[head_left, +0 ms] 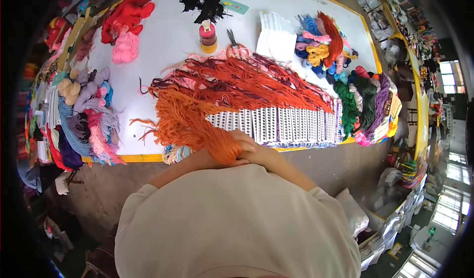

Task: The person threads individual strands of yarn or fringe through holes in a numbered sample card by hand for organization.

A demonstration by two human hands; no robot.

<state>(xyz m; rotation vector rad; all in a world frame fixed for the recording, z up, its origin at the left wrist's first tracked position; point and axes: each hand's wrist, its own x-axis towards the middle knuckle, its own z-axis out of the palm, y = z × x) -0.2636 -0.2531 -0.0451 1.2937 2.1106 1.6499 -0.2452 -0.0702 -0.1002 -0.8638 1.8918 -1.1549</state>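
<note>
A thick hank of orange yarn [197, 130] hangs over the table's front edge, its gathered end close to my body. My left hand [243, 140] reaches behind the hank, and its fingers close at the gathered end. My right hand [254, 155] meets it there, with fingers wrapped round the same end; the hands overlap and hide part of each other. Beyond them lie long red-orange and dark purple yarn strands [237, 80], spread over white cards with rows of dark holes [291, 125].
On the white table [163, 11] are scissors [232, 37], a red-capped jar [208, 37], black yarn [203, 1], white sheets [275, 35] and red yarn [129, 14]. Colourful yarn piles lie at the left [86, 110] and right [368, 100]. A yellow strip edges the table.
</note>
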